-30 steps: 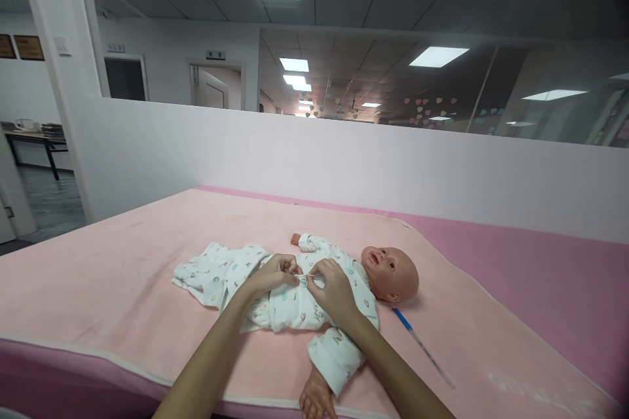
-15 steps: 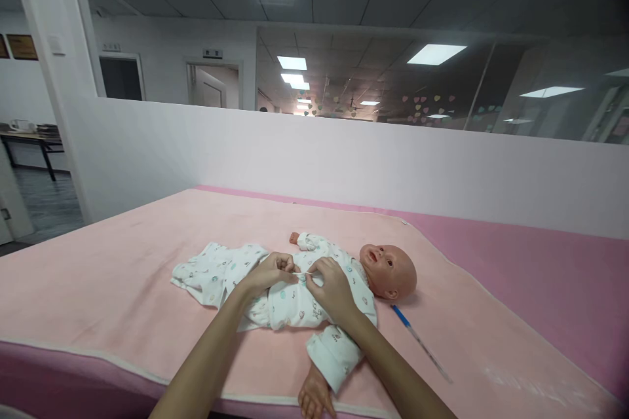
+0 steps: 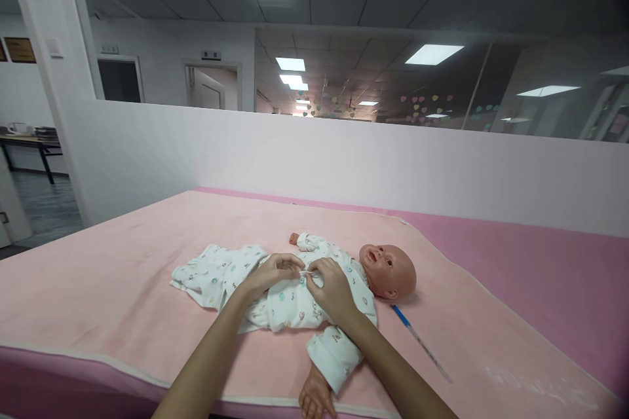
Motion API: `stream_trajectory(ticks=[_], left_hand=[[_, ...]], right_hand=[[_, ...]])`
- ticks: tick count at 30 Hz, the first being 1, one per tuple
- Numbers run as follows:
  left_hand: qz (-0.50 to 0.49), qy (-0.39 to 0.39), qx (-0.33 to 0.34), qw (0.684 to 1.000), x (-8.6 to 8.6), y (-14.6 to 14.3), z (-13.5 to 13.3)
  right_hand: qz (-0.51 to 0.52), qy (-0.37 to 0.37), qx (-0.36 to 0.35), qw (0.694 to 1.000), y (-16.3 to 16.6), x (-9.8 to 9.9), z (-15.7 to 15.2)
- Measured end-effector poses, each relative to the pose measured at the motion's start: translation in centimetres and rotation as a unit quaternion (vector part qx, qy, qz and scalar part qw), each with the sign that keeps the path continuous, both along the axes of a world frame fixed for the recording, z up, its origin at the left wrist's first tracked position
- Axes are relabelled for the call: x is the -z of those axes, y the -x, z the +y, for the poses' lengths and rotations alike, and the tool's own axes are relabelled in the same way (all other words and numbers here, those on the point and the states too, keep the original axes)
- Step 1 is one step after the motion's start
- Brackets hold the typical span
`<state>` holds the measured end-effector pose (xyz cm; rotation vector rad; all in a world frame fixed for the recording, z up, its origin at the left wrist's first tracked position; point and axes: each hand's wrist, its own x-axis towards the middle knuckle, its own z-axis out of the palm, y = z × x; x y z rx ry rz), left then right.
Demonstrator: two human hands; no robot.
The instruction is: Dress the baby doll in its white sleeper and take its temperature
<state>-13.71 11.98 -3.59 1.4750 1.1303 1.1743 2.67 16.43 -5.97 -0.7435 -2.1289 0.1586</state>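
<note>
A baby doll (image 3: 389, 273) lies on its back, head to the right, in a white printed top (image 3: 295, 309) and matching trousers (image 3: 216, 275). Over its middle, a thin white tie (image 3: 305, 272) shows between my fingertips. My right hand (image 3: 331, 288) pinches this tie between thumb and fingers. From the left, my left hand (image 3: 275, 272) meets it with curled fingers, closed at the tie; the exact grip is partly hidden. The doll's near hand (image 3: 316, 394) rests by the front edge, below my right forearm.
A thermometer-like stick with a blue end (image 3: 400, 315) lies right of the doll. The pink mat (image 3: 122, 288) covers the padded surface. A low white partition (image 3: 344, 157) stands behind, with glass above it. A side table (image 3: 29, 139) is far left.
My left fingers have shifted slightly right, closer to my right fingertips, and less of the white tie shows between them. My right hand and the doll stay nearly in place.
</note>
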Motion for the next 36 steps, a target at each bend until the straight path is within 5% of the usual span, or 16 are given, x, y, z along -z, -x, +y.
stream_trajectory(ticks=[12,20,25,28,36], left_hand=[[0.035,-0.009,-0.057,0.998,0.3,-0.4,0.2],[0.017,-0.012,-0.064,0.998,0.6,-0.4,0.2],[0.022,-0.016,-0.08,0.996,0.6,-0.5,0.2],[0.031,-0.013,-0.074,0.997,0.2,-0.7,-0.1],[0.023,-0.016,-0.067,0.997,0.4,-0.7,0.0]], right_hand=[[-0.002,-0.053,-0.082,0.995,-0.3,0.5,0.3],[-0.011,-0.118,-0.075,0.99,-1.2,-0.1,-0.9],[0.078,-0.139,0.113,0.981,-8.6,0.8,-4.1],[0.111,-0.054,0.243,0.962,-12.1,1.8,-3.1],[0.124,0.008,0.33,0.936,-8.1,-3.1,5.0]])
